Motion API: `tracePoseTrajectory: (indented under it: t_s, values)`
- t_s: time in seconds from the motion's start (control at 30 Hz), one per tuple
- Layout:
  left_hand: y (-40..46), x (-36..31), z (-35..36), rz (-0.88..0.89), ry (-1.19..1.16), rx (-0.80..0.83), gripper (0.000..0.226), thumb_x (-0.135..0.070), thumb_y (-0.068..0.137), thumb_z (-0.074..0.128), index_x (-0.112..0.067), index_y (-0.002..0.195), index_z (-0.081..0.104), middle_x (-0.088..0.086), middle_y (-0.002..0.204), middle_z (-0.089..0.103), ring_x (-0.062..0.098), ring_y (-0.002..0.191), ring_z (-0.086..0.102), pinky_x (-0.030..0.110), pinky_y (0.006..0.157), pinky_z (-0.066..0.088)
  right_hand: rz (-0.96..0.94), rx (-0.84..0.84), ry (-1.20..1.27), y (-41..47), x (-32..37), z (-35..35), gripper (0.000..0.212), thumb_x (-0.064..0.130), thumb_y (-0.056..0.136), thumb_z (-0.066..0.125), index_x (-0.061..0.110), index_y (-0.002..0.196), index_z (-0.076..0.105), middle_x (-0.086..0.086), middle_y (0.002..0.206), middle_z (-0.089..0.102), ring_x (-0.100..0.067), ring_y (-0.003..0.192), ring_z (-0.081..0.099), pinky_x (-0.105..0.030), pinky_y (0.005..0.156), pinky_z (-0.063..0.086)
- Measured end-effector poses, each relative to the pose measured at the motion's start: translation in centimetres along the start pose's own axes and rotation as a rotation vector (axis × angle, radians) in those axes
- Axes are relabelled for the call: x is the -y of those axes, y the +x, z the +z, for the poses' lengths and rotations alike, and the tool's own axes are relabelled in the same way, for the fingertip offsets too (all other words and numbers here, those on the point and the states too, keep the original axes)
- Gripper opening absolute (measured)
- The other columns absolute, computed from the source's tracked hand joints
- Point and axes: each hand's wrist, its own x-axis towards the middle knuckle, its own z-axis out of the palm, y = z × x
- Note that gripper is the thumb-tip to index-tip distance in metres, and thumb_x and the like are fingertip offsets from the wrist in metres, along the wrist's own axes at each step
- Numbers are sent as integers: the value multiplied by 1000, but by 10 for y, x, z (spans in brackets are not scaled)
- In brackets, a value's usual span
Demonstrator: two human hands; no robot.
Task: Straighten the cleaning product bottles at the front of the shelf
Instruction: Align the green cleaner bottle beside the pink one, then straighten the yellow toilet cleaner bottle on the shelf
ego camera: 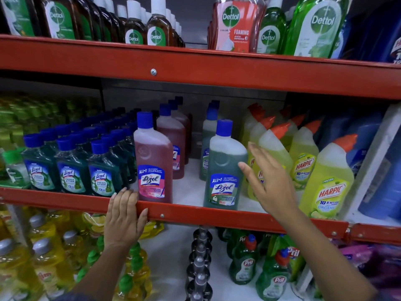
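Observation:
On the middle shelf a pink Lizol bottle (153,157) with a blue cap stands upright at the front edge. A green Lizol bottle (224,168) stands upright to its right, also at the front. My left hand (124,216) grips the red front rail of the shelf (195,217), just left of the pink bottle. My right hand (268,181) is spread open beside the green bottle's right side, fingertips near its shoulder; contact cannot be told. More pink and green Lizol bottles stand in rows behind the front ones.
Small dark green Lizol bottles (72,168) crowd the left. Yellow Harpic bottles (327,181) with orange caps stand right of my right hand. Dettol bottles (156,25) fill the shelf above; Pril bottles (245,263) and yellow bottles sit below.

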Motion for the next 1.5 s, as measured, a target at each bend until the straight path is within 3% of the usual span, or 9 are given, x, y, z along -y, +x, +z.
tracePoseTrajectory:
  t_s: [0.07, 0.17, 0.3, 0.5, 0.63, 1.07, 1.27, 1.37, 1.5]
  values:
    - [0, 0, 0, -2, 0, 1, 56, -44, 100, 21, 2, 122, 46, 26, 118, 55, 38, 122, 40, 39, 120, 11, -23, -54, -102, -9, -16, 1, 57, 45, 97, 41, 12, 143, 43, -6, 148, 49, -18, 138, 42, -19, 108, 27]
    - [0, 0, -1, -7, 2, -4, 57, -44, 100, 21, 2, 121, 46, 27, 117, 56, 39, 121, 41, 40, 119, 12, 6, -119, -200, -12, -36, 0, 59, 44, 97, 41, 6, 142, 42, -13, 148, 48, -24, 139, 42, -35, 111, 36]
    - [0, -2, -2, -8, 16, -12, 57, -44, 100, 21, 2, 121, 45, 28, 116, 55, 40, 121, 42, 43, 117, 15, 116, -150, -208, 1, -48, -5, 69, 46, 95, 48, 1, 145, 34, -19, 151, 42, -31, 141, 37, -38, 112, 34]
    - [0, -2, -3, -16, 23, 5, 58, -45, 100, 20, 3, 121, 45, 28, 117, 55, 40, 121, 42, 45, 115, 18, 290, -9, -85, 38, -54, -18, 63, 45, 85, 65, 3, 129, 50, -23, 126, 59, -40, 114, 56, -42, 83, 46]
    - [0, -3, -4, -19, 22, -2, 58, -45, 100, 20, 3, 121, 45, 28, 117, 54, 41, 121, 42, 46, 115, 18, 320, 70, -33, 48, -56, -27, 56, 43, 84, 67, 4, 122, 52, -22, 121, 63, -41, 111, 58, -46, 85, 49]
    - [0, -4, -5, -19, 32, -6, 58, -43, 99, 20, 5, 120, 45, 30, 117, 53, 44, 120, 42, 45, 117, 15, 232, 69, 60, 30, -52, -48, 53, 45, 77, 72, 16, 119, 57, -12, 106, 72, -33, 98, 66, -47, 80, 54]
    - [-1, -6, -6, -24, 33, 12, 59, -43, 100, 20, 6, 120, 46, 31, 118, 52, 45, 120, 42, 41, 119, 12, 189, 104, 112, 16, -47, -65, 35, 39, 78, 74, 20, 103, 59, -1, 98, 68, -24, 95, 63, -31, 68, 43]
    - [-2, -7, -8, -32, 25, 37, 60, -44, 100, 19, 6, 120, 45, 31, 119, 51, 45, 120, 42, 42, 118, 12, 193, 144, 147, 15, -45, -71, 39, 38, 77, 76, 19, 109, 62, 1, 101, 69, -20, 94, 63, -33, 74, 47]
    - [-1, -7, -11, -26, 21, 69, 60, -44, 100, 19, 6, 121, 45, 31, 119, 52, 45, 121, 41, 40, 119, 9, 210, 141, 153, 14, -48, -68, 35, 40, 79, 73, 18, 102, 61, 8, 89, 64, -12, 85, 61, -26, 68, 44]
